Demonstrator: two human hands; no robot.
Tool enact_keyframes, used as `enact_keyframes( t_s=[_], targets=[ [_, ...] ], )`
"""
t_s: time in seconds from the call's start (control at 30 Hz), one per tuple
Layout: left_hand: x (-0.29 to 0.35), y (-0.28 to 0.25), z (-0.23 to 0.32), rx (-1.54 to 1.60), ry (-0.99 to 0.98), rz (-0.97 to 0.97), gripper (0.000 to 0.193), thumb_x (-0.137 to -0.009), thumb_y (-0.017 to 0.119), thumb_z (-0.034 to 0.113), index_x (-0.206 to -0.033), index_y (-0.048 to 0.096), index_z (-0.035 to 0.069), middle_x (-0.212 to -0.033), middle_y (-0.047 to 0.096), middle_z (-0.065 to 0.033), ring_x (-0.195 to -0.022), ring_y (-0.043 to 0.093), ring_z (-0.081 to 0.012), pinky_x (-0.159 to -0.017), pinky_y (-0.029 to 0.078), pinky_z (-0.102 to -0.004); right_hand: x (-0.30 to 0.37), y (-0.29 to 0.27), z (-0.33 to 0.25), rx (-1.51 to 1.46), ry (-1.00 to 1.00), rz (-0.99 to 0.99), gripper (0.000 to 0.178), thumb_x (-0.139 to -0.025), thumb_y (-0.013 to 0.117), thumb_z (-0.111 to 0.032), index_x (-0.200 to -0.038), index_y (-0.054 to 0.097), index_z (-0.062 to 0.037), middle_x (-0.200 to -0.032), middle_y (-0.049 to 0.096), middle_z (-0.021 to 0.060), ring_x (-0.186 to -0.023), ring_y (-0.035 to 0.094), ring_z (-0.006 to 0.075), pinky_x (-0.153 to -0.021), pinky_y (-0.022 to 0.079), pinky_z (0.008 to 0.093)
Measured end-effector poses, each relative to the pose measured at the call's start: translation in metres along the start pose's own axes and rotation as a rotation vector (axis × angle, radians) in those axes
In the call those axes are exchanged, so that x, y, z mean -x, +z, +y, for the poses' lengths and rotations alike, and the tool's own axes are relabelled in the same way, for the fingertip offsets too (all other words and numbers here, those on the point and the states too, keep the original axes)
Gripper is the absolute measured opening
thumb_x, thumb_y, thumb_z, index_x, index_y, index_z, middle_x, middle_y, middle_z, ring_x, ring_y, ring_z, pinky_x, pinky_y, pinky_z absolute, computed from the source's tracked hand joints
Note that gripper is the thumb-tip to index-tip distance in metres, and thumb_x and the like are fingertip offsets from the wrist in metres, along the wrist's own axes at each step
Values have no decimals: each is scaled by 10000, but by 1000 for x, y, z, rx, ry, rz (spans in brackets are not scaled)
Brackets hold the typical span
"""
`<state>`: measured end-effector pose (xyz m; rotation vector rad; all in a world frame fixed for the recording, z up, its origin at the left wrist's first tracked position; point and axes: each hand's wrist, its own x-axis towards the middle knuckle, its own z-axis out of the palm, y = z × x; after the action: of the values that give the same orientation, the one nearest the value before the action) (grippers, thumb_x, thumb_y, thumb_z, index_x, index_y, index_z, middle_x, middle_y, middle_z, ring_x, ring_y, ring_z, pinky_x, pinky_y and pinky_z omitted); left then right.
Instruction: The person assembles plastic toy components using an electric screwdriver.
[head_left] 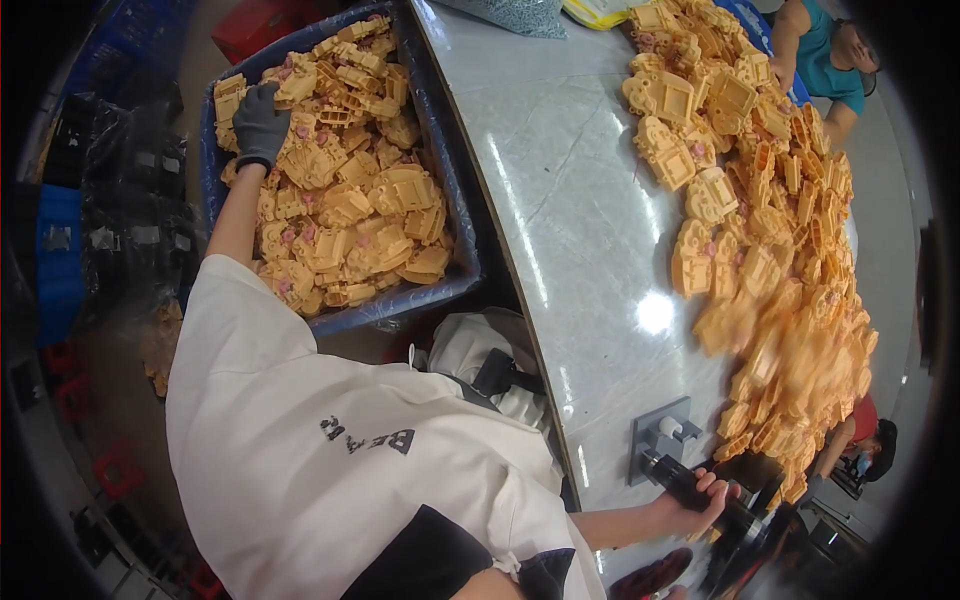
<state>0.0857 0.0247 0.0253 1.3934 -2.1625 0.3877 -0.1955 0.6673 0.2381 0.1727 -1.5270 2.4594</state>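
My left hand [262, 124], in a grey glove, is down in a blue bin [462, 255] heaped with orange-yellow moulded plastic parts [345, 205]. Its fingers curl onto a plastic part near the bin's far left side; the fingertips are partly hidden. My bare right hand [698, 506] is closed around a black cylindrical handle [672, 478] near the table's lower right. The handle lies beside a small grey fixture [660, 432] with a white knob. A long pile of the same plastic parts [765, 200] covers the table's right side, and some near its middle are blurred by motion.
The grey table [575, 170] has a straight edge beside the bin. A bag of bluish pellets [520, 12] lies at its far end. One person in teal [838, 65] and another in red [862, 425] are beyond the pile. Dark wrapped stacks [130, 210] stand at left.
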Motion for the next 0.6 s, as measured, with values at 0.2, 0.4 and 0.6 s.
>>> enact_keyframes(
  t_s=[0.2, 0.4, 0.6],
  targets=[
    [9, -15, 7, -103, 167, -68, 392, -709, 568, 126, -1097, 526, 160, -1098, 511, -90, -980, 522, -282, -830, 424, -420, 1, -6, -5, 60, -58, 55, 329, -789, 510, -78, -1095, 411, -6, -665, 377, 11, -602, 391, 120, -653, 357, 285],
    [11, -12, 0, 56, 33, 162, 391, -707, 555, 116, -1096, 524, 146, -1058, 524, -126, -986, 504, -322, -840, 408, -445, 1, -15, -10, 57, -61, 60, 322, -800, 512, -80, -1098, 426, 7, -675, 401, 14, -610, 402, 124, -664, 369, 286],
    [12, 47, -98, 111, -604, -58, 406, -723, 547, 209, -1108, 538, 84, -1104, 536, -167, -1036, 499, -345, -872, 403, -426, 2, -17, -11, 97, -100, 60, 307, -807, 514, -84, -1089, 440, 11, -677, 413, 17, -620, 414, 127, -663, 376, 291]
  ],
)
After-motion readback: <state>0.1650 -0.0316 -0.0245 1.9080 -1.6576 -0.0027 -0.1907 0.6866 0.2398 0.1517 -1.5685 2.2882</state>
